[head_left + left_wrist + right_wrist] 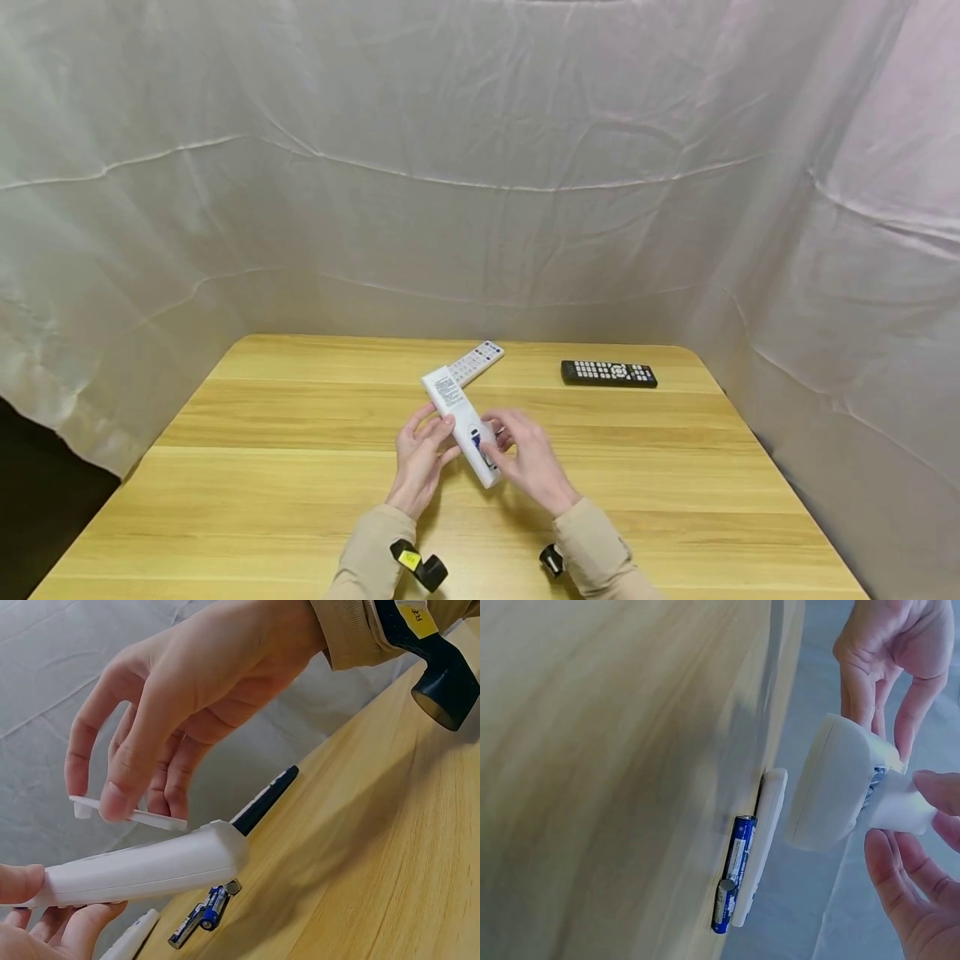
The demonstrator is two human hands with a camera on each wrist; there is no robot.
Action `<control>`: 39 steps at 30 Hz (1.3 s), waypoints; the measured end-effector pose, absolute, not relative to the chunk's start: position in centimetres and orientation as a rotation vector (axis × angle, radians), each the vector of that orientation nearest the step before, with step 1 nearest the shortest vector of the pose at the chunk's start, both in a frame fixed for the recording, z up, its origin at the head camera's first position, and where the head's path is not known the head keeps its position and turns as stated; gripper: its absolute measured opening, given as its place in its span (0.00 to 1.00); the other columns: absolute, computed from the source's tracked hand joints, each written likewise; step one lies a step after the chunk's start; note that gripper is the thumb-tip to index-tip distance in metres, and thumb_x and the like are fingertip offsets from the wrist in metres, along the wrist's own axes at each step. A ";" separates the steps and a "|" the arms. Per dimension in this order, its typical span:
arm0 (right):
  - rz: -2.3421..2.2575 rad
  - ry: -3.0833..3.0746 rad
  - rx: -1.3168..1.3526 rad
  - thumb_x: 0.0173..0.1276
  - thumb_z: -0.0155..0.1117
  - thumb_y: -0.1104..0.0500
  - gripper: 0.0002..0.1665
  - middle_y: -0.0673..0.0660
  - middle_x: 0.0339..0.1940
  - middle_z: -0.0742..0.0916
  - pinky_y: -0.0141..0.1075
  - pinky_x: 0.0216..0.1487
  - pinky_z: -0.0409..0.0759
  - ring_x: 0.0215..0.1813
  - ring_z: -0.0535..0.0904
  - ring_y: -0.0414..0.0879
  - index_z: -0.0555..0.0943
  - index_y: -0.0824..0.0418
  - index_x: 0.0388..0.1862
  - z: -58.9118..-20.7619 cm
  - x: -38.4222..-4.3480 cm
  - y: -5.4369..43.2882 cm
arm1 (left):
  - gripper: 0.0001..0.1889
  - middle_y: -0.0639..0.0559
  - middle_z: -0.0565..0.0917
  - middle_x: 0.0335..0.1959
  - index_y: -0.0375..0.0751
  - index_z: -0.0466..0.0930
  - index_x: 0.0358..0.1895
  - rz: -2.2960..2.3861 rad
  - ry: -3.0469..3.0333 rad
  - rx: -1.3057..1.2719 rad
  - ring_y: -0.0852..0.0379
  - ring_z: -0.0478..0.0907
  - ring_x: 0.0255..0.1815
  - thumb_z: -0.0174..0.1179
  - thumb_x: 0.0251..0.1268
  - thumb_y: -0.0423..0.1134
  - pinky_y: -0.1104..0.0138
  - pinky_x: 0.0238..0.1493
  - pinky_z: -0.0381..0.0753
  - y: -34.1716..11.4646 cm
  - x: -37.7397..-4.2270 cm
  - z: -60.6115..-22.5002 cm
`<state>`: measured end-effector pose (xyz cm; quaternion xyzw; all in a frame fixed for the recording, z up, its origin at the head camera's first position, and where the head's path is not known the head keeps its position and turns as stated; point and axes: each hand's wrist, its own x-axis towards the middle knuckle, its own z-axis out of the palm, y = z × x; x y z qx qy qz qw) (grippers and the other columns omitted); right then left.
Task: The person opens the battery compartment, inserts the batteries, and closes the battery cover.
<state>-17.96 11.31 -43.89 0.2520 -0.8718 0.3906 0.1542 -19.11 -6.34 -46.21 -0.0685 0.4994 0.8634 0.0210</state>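
My left hand (420, 462) grips a white remote control (461, 410), held above the table with its labelled back facing up. The remote's battery compartment is uncovered, and a blue battery (875, 782) shows inside. Between thumb and fingers, my right hand (531, 460) pinches the white battery cover (157, 819). In the left wrist view the cover is just above the remote's back, slightly tilted. The right wrist view shows the cover (901, 804) beside the uncovered compartment; whether they touch, I cannot tell.
Two loose blue batteries (215, 907) lie on the wooden table (300, 483) beneath the held remote. A second white remote (480, 358) lies behind it, and a black remote (609, 374) is at the back right. Pale curtains (480, 233) surround the table.
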 end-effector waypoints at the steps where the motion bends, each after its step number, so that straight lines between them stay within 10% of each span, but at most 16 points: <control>1: 1.112 -2.507 0.725 0.59 0.74 0.67 0.21 0.60 0.40 0.87 0.37 0.35 0.90 0.34 0.83 0.46 0.80 0.65 0.53 -43.9 -17.9 11.3 | 0.28 0.47 0.82 0.48 0.30 0.58 0.72 2.676 1.550 -0.216 0.58 0.85 0.41 0.57 0.73 0.30 0.64 0.47 0.92 -6.3 -19.1 -46.2; 39: 1.063 -2.618 0.763 0.60 0.73 0.68 0.20 0.58 0.41 0.85 0.21 0.30 0.81 0.32 0.81 0.42 0.81 0.64 0.52 -44.5 -18.2 11.4 | 0.27 0.49 0.83 0.46 0.31 0.60 0.70 2.628 1.618 -0.153 0.59 0.85 0.42 0.58 0.72 0.29 0.65 0.44 0.92 -6.3 -19.3 -46.1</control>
